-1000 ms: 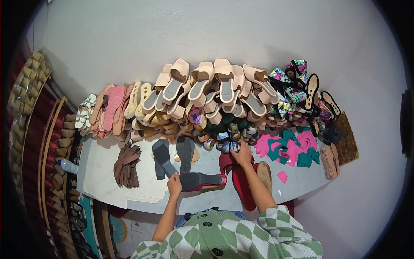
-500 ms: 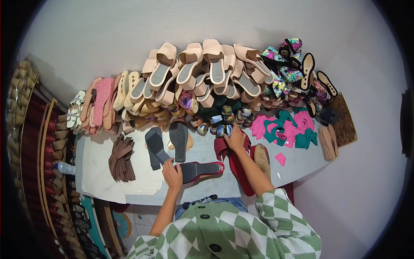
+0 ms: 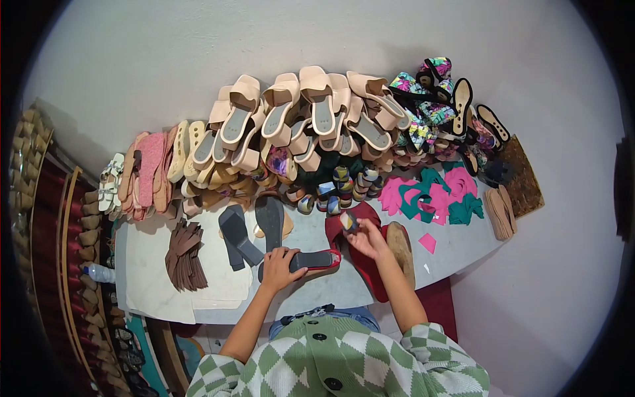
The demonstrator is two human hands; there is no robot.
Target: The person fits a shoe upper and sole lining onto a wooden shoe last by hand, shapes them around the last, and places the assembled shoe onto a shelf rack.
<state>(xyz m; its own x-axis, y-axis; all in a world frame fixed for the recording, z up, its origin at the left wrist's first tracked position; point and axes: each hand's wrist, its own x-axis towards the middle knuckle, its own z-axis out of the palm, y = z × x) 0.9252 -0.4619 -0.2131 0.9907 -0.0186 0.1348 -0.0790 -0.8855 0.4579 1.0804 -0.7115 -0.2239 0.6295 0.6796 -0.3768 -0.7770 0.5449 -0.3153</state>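
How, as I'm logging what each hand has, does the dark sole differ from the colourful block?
The dark sole is long; the colourful block is much smaller. The sole is plain and dark, with red at one end; the block is multicoloured. The sole is under the left hand; the block is held in the fingers of the right hand. Both have a hand on them.

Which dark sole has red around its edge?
The dark sole lying crosswise under the left hand: red shows around its right end, while the other dark soles farther back show none.
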